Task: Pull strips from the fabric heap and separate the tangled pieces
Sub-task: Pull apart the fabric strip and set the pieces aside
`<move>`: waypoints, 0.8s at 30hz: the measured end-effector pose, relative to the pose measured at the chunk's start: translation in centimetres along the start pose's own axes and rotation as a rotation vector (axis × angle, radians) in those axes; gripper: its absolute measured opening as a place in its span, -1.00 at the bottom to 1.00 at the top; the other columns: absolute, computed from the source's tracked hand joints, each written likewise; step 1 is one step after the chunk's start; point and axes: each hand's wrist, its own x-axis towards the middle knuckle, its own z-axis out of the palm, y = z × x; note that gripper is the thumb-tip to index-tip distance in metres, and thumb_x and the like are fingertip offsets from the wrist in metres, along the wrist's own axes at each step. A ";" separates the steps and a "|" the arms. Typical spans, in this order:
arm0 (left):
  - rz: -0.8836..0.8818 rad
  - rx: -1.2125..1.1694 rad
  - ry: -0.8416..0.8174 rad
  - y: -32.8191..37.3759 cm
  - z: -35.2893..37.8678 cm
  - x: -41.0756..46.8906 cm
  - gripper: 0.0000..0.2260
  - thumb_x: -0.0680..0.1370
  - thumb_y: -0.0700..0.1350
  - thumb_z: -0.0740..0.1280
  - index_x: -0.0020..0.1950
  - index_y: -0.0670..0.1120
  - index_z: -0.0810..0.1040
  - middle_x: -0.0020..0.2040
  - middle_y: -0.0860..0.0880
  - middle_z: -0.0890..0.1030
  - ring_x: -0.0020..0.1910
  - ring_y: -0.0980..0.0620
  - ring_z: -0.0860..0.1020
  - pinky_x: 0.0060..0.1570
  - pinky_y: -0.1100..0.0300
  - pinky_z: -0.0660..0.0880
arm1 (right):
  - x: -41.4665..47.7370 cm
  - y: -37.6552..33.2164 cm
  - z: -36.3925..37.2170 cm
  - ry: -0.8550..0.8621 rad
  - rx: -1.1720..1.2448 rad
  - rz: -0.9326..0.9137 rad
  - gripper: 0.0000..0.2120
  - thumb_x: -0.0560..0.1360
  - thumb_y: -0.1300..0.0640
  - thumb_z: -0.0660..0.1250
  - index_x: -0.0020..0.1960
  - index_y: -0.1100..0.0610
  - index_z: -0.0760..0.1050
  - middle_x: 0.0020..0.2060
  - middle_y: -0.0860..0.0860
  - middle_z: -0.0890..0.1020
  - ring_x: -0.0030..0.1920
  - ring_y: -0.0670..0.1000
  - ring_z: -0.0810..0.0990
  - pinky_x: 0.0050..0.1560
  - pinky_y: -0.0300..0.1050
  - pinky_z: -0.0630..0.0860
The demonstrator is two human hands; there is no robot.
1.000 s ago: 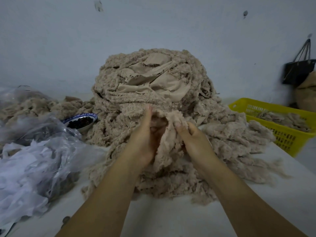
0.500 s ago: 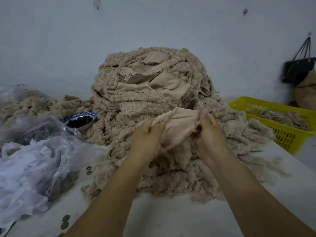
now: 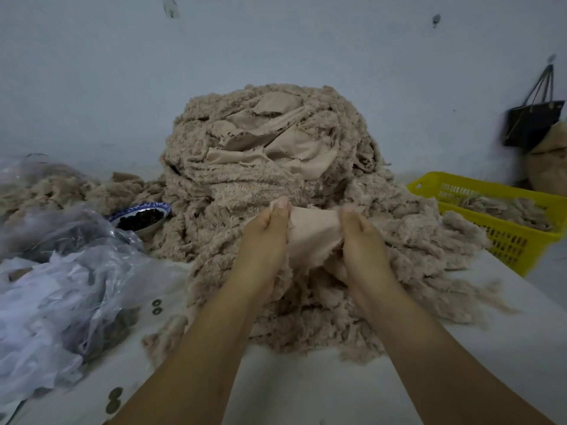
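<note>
A tall heap of beige fleecy fabric (image 3: 264, 154) rises in the middle of the white table (image 3: 306, 391), its strips spilling forward and to the right. In front of the heap, my left hand (image 3: 264, 243) and my right hand (image 3: 362, 240) each grip one end of a smooth beige fabric strip (image 3: 313, 234). The strip is stretched between them, smooth backing toward me. Its lower part runs down into the tangle below my hands.
A yellow plastic basket (image 3: 503, 240) with fabric pieces stands at the right. Crumpled clear plastic bags (image 3: 55, 302) cover the left side. A blue-rimmed bowl (image 3: 144, 216) of dark items sits beside the heap. Small coins (image 3: 157, 305) lie on the table. A dark bag (image 3: 534, 121) hangs on the wall.
My hands went from bunching the strip close together to spreading apart, pulling it taut. The strip's smooth side has opened out between them.
</note>
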 end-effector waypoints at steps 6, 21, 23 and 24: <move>-0.120 -0.130 0.247 0.1 -1.7 0.9 -0.65 0.67 0.14 0.18 -0.14 -0.01 0.62 -0.33 0.02 0.67 -0.29 0.06 0.66 -0.32 0.21 0.57 | 2.8 -0.9 -3.5 0.282 0.066 -0.011 -0.56 0.68 -0.13 0.07 -0.32 0.02 0.31 -0.51 -0.08 0.30 -0.51 -0.06 0.25 -0.45 -0.13 0.22; -0.276 -0.288 0.141 0.5 0.3 0.0 -0.68 0.68 0.06 0.24 -0.10 -0.09 0.65 -0.24 -0.09 0.73 -0.29 -0.03 0.71 -0.33 0.14 0.63 | -0.4 0.9 1.4 0.033 -0.195 -0.011 -0.47 0.56 -0.35 0.16 0.04 0.07 0.63 -0.09 0.00 0.70 -0.03 0.04 0.66 0.09 0.04 0.58; -0.256 -0.225 0.160 0.5 -0.1 0.1 -0.71 0.67 0.07 0.25 -0.05 -0.09 0.64 -0.17 -0.10 0.74 -0.19 -0.06 0.72 -0.19 0.06 0.67 | 0.0 0.5 0.8 0.057 -0.183 -0.026 -0.36 0.51 -0.37 0.25 -0.05 0.25 0.61 -0.28 0.06 0.63 -0.20 0.02 0.61 -0.07 -0.01 0.54; -0.247 -0.211 0.161 0.4 -0.2 0.1 -0.71 0.67 0.08 0.25 -0.05 -0.07 0.64 -0.16 -0.09 0.74 -0.16 -0.06 0.72 -0.13 0.04 0.66 | 0.2 0.2 0.4 0.057 -0.172 -0.029 -0.35 0.48 -0.38 0.28 -0.14 0.27 0.60 -0.37 0.12 0.57 -0.30 -0.01 0.55 -0.17 -0.01 0.52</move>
